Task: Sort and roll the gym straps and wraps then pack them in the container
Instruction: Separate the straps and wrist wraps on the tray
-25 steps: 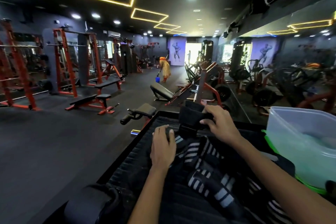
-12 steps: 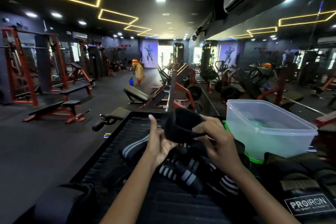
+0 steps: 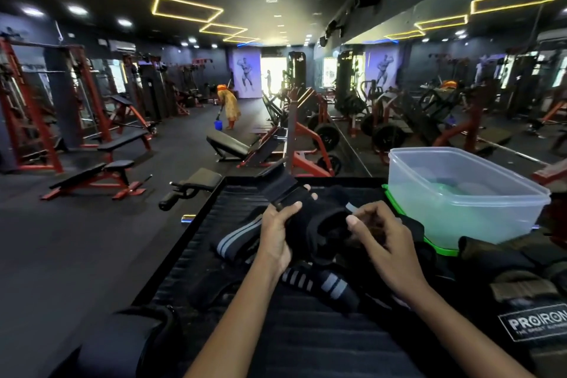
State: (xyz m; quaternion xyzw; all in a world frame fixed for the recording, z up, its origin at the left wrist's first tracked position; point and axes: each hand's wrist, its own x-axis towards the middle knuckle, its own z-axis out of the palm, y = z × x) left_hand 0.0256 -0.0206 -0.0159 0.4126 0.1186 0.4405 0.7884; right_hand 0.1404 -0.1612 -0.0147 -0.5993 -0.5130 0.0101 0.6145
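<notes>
A black wrist wrap (image 3: 319, 224) is held up over a ribbed black platform (image 3: 214, 224). My left hand (image 3: 277, 236) grips its left part, with the flat strap end (image 3: 280, 190) sticking up past my fingers. My right hand (image 3: 377, 233) pinches the wrap's curled right side with bent fingers. Under my hands lie black wraps with grey stripes (image 3: 236, 242), and more striped ones (image 3: 319, 281) nearer me. A clear plastic container (image 3: 460, 193) stands on a green lid (image 3: 441, 250) at the right; dim round shapes show through its wall.
A black PROIRON pad with olive straps (image 3: 521, 301) lies at the lower right. A black padded roll (image 3: 122, 344) sits at the lower left. Red and black benches and racks (image 3: 101, 172) fill the floor. A person (image 3: 228, 104) mops far off.
The wrap has been opened out between my hands, its strap end now pointing up by my left fingers. The view has shifted right, bringing the whole container into sight.
</notes>
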